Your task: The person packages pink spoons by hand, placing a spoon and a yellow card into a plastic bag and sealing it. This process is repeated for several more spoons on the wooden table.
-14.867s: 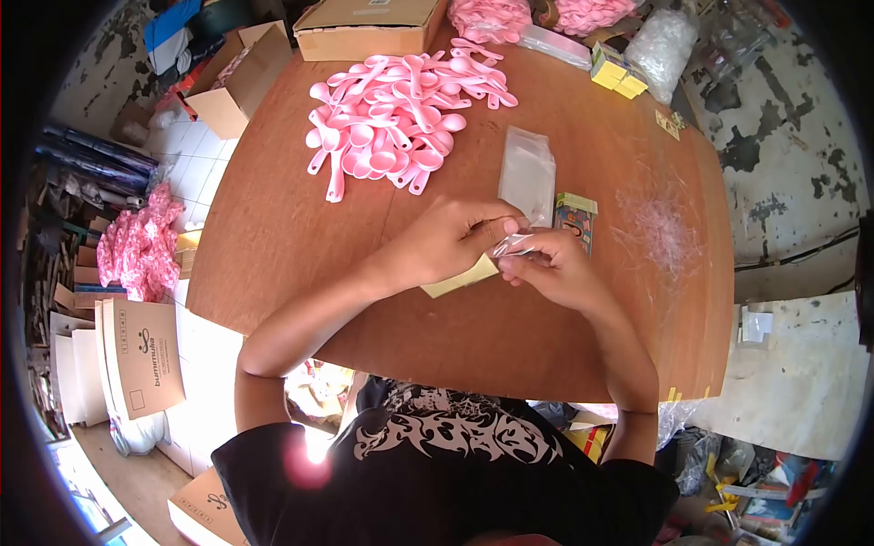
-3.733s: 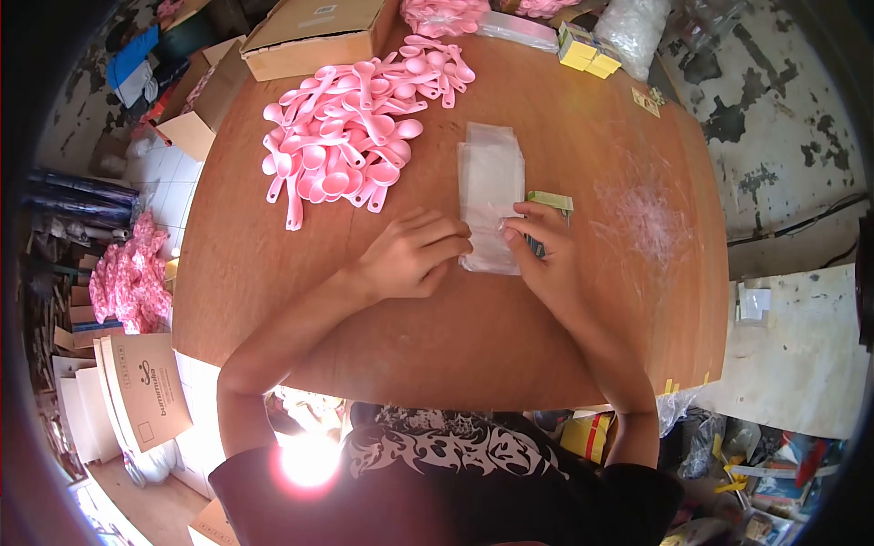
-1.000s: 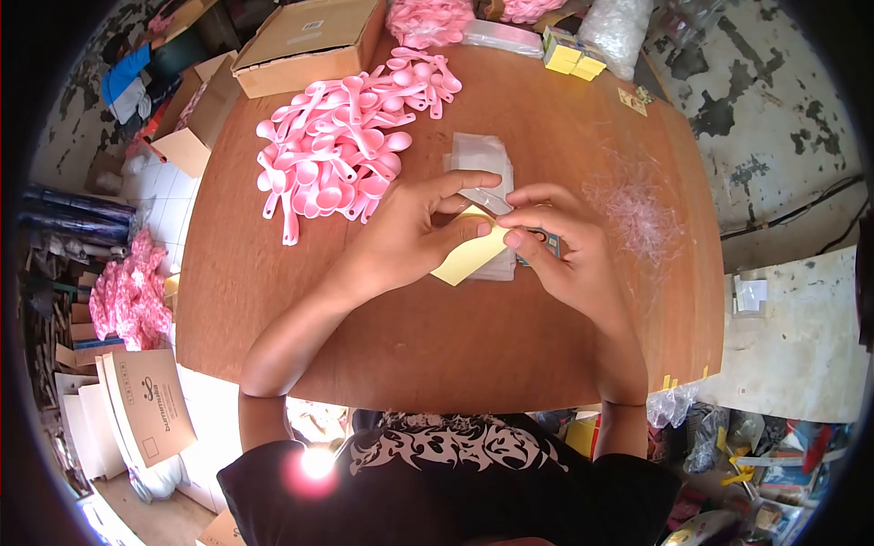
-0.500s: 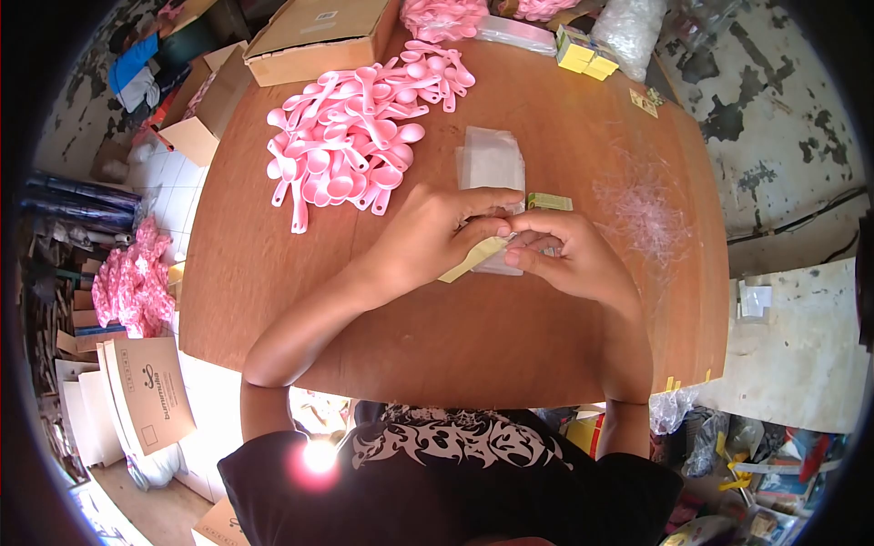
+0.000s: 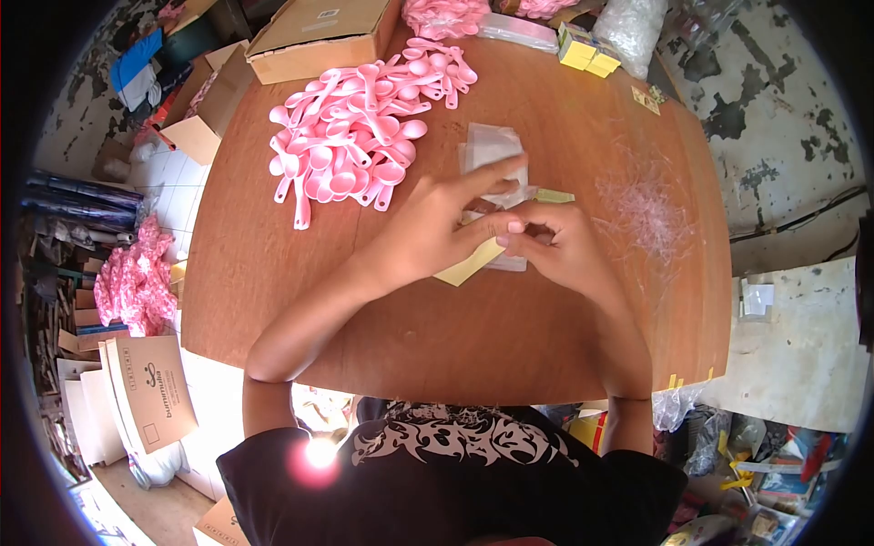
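Now | left grip (image 5: 428,232) pinches yellow card (image 5: 464,266) | right grip (image 5: 564,250), touching, pinches clear bag (image 5: 512,195)

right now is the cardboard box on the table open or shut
Shut: the cardboard box lies flat beside the pink spoons with its top closed and a white label on it.

Probably a packing workshop: cardboard boxes (image 5: 323,32), heaped pink spoons (image 5: 360,118).
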{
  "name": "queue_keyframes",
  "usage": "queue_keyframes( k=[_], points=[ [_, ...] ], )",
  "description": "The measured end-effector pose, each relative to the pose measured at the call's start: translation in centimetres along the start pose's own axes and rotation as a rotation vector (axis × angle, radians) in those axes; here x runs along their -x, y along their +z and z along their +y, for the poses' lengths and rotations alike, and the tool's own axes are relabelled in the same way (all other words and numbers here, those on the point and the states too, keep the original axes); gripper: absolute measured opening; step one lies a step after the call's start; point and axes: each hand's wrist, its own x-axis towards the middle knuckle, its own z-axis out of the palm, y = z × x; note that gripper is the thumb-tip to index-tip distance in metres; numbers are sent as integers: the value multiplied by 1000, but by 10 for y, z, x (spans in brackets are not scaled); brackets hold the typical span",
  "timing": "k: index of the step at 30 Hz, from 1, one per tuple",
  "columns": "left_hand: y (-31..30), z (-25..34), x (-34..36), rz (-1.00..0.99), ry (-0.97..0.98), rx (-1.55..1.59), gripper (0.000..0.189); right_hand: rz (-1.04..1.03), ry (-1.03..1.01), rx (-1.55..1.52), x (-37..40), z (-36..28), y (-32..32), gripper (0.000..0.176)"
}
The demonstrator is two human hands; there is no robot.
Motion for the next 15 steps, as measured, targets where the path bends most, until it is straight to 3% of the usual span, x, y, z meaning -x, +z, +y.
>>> queue_keyframes(
  k=[2,3,5,10,12,15],
  points=[
    [-5,-5,-3,61,-23,97,36,86,94,-247,-1,0,-3,14],
    [-13,-12,-5,-48,-80,95,34,127,88,-315,1,2,-5,15],
    [-24,-22,-6,-218,-181,149,28,138,111,-339,1,1,-9,16],
    [-24,-28,-7,-256,-184,167,23,63,171,-290,2,5,-14,18],
    [-23,-28,-7,-241,-170,145,21,-36,109,-122,2,7,-16,18],
    [-24,-25,-8,-319,-240,144,31,-53,95,-250,-1,10,-10,20]
  ],
)
